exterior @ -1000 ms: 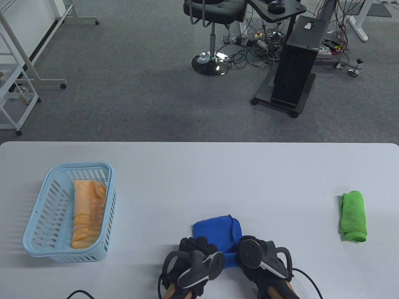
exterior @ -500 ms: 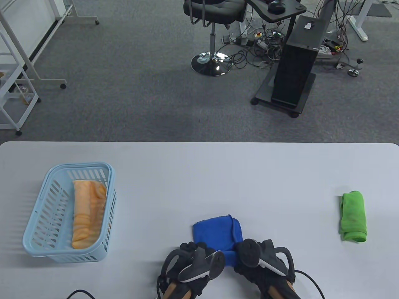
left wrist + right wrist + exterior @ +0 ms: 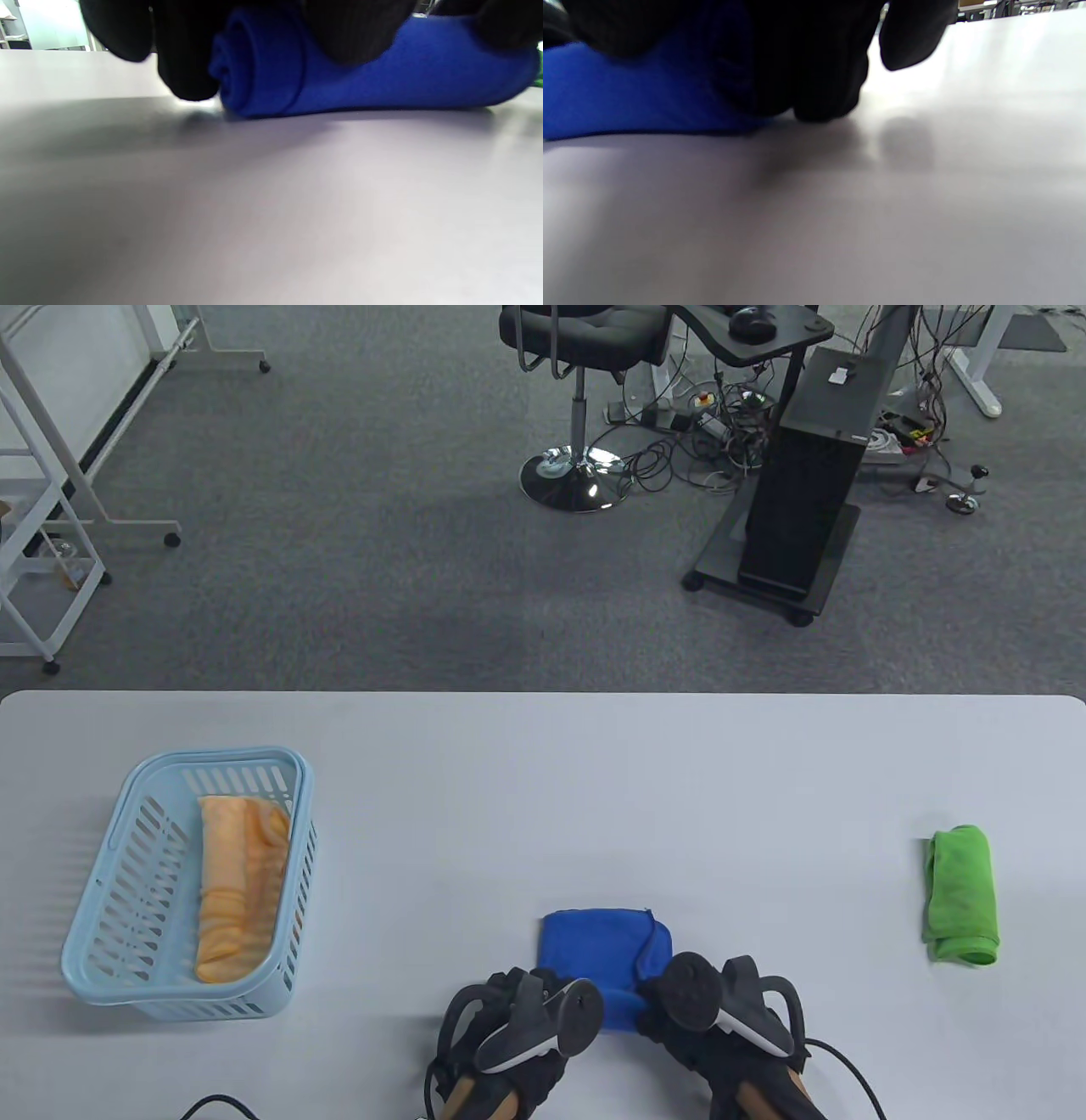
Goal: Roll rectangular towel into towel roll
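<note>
blue fleecy towel [image 3: 604,943] half-rolled, spiral end; left hand [image 3: 517,1027], right hand [image 3: 721,1014] both grasping roll.

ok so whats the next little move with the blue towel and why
Probably roll it forward another turn: the blue towel is only part rolled, a coil showing under the left hand while a flat stretch lies ahead, and the right hand grips the other end.

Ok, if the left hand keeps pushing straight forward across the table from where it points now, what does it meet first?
The left hand already rests on the rolled near end of the blue towel; going on, it meets the towel's flat unrolled part. Beyond that the table looks free to its far edge, though depth is hard to judge.
</note>
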A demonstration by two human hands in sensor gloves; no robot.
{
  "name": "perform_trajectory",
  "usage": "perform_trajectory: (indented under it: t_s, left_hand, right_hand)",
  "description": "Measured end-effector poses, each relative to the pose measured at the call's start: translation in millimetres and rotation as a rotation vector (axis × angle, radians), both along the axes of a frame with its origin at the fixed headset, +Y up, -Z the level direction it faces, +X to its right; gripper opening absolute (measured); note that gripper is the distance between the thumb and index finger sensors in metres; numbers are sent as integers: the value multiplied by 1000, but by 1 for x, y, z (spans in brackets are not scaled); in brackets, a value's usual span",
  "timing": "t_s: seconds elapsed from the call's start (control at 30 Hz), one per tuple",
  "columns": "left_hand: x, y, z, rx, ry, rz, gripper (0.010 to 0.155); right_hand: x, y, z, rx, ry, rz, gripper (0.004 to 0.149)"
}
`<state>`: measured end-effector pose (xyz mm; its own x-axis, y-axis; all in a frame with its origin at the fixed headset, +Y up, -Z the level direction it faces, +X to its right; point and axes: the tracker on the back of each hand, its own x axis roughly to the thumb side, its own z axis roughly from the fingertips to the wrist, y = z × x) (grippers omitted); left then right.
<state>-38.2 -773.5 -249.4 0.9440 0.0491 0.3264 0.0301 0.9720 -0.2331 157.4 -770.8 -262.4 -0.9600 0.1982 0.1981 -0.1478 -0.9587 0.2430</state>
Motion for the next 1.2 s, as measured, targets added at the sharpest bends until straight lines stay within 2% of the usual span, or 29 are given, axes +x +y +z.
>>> perform_trajectory:
  t_s: [0.1, 0.27, 0.4, 0.5, 0.63, 0.73, 0.87, 0.93, 1.07, 1.1, 1.2]
  left_hand:
    - [-3, 0, -1, -28, 16, 45, 60]
    - [-2, 1, -2, -3, 12, 63, 60]
    - [-2, 2, -2, -17, 31, 45, 57]
    - [-4, 1, -4, -33, 49, 48, 57]
    - [-7, 0, -5, -37, 75, 73, 57]
    - [-7, -1, -5, -36, 62, 76, 57]
    - [-7, 0, -3, -39, 55, 55, 58]
    - [-6, 3, -1, -29, 64, 51, 62]
    - [-1, 11, 2, 40, 24, 86, 55]
    - [0, 11, 3, 29, 14, 83, 56]
    - [5, 7, 4, 5, -15, 10, 71]
  right_hand:
    - [2, 1, -1, -3, -4, -26, 64]
    - [3, 1, 0, -10, -22, 22, 66]
    - [2, 3, 2, 14, -10, 8, 73]
    - [0, 5, 2, 64, 29, -68, 73]
    - [-5, 5, 4, 86, 58, -44, 74]
    - [-7, 0, 4, 22, 66, 33, 73]
    - [-9, -2, 4, -10, 43, 47, 74]
    - [-10, -3, 3, -27, 32, 68, 74]
    - [-12, -7, 2, -18, 15, 87, 72]
    - [-11, -7, 2, -19, 15, 83, 71]
    - [-11, -6, 3, -30, 16, 67, 69]
